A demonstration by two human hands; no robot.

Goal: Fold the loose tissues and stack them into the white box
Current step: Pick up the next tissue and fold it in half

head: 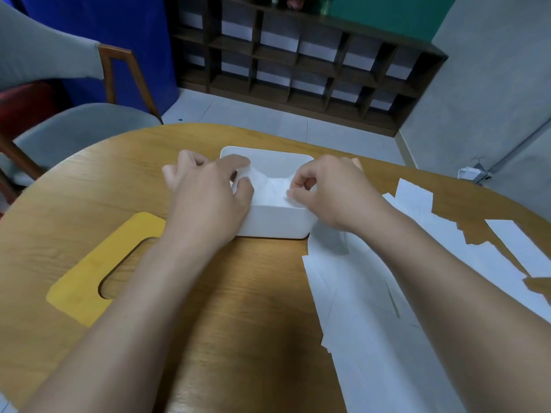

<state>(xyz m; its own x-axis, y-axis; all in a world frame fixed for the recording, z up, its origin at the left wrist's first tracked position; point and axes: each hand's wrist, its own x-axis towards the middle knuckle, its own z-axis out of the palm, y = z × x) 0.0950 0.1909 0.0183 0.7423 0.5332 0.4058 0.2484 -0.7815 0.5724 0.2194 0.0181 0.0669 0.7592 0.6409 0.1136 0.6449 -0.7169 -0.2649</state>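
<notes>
The white box (277, 223) stands open-topped in the middle of the wooden table (244, 293). A folded white tissue (268, 189) lies in its mouth. My left hand (205, 192) is over the box's left end and pinches the tissue's left edge between thumb and forefinger. My right hand (334, 192) is over the right end, fingers curled, pinching the tissue's right edge. Loose white tissues (372, 317) lie spread flat on the table to the right, partly under my right forearm.
A yellow wooden lid (89, 272) with a long slot lies flat at the left. A grey chair (77, 126) stands beyond the table's left edge. A dark shelf unit (298, 64) lines the far wall. More tissue sheets (507, 242) reach the right edge.
</notes>
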